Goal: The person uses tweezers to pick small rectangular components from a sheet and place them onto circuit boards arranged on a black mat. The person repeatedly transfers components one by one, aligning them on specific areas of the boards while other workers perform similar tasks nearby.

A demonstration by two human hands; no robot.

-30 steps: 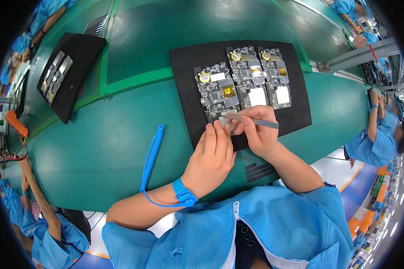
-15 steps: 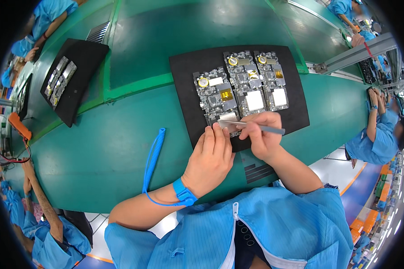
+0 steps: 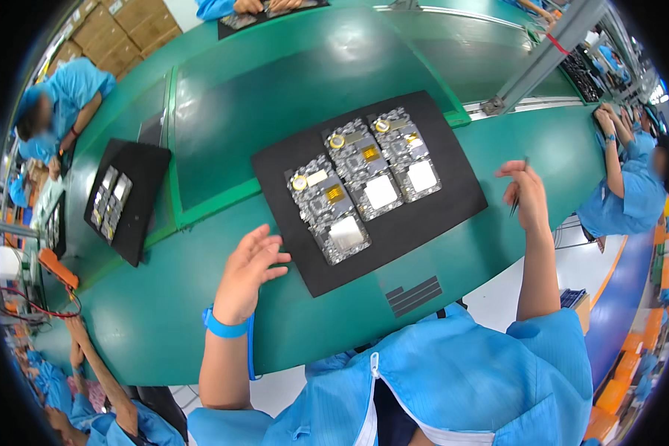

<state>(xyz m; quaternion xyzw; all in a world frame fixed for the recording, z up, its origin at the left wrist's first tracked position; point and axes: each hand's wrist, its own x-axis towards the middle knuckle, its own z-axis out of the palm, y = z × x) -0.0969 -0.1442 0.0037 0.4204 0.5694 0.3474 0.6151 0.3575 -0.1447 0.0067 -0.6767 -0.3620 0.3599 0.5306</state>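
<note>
Three circuit boards lie side by side on a black mat (image 3: pixel 453 201): a left board (image 3: pixel 314 209), a middle board (image 3: pixel 353 149) and a right board (image 3: pixel 403 152). Each bears a round yellow-rimmed coin cell and a bright silvery-white square. My left hand (image 3: pixel 247 269), a blue wrist strap (image 3: pixel 227 325) around its wrist, hovers by the mat's left edge with fingers apart and nothing in them. Off the mat's right side, my right hand (image 3: pixel 528 197) holds slim dark tweezers (image 3: pixel 514 207), mostly hidden by the fingers.
A green bench (image 3: pixel 178 297) stretches beneath everything. Another black mat (image 3: pixel 143 204) with boards lies at the left, near an orange tool (image 3: pixel 58 267). A metal post (image 3: pixel 543 63) rises at the far right. People in blue work nearby on both sides and across the bench.
Both hands have come away from the left board, left hand to the left, right hand to the right with the tweezers. The whole view has shifted and turned.
</note>
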